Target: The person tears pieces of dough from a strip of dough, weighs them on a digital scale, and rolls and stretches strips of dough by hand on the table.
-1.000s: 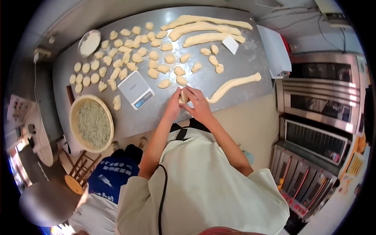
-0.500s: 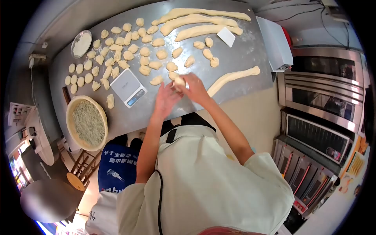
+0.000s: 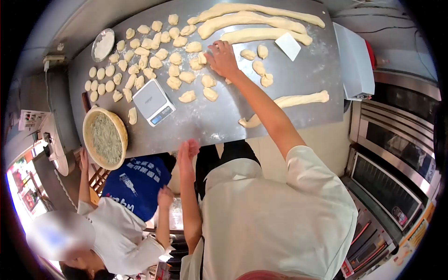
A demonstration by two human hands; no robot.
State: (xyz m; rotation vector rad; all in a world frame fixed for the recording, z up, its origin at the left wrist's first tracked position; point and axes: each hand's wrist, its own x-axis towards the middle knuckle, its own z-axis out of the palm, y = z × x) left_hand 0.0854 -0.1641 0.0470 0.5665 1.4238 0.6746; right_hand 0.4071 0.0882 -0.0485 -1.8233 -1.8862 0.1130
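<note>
My right hand (image 3: 222, 59) reaches over the steel table, its fingers apart and bent. The fingertips are right beside a small dough piece (image 3: 202, 58), which leans on another dough lump (image 3: 195, 64); whether they touch it I cannot tell. Close to my body, at the table's front edge, my left hand (image 3: 188, 151) is raised with loosely extended fingers and nothing in it. Between the hands lie two dough pieces (image 3: 210, 94) and a digital scale (image 3: 152, 100) with a bare plate. Many more dough lumps (image 3: 174, 83) are spread over the left and middle of the table.
Long dough ropes (image 3: 254, 21) lie at the back beside a white scraper (image 3: 288, 45); a shorter rope (image 3: 291, 101) is front right. Flattened rounds (image 3: 101, 73), a flour dish (image 3: 103, 45) and a bowl of filling (image 3: 106, 140) stand left. A co-worker (image 3: 121, 214) is at the lower left.
My hands were together around a dough piece and have parted. The right hand moved farther over the table; the left drew back to the front edge. The co-worker came more into view.
</note>
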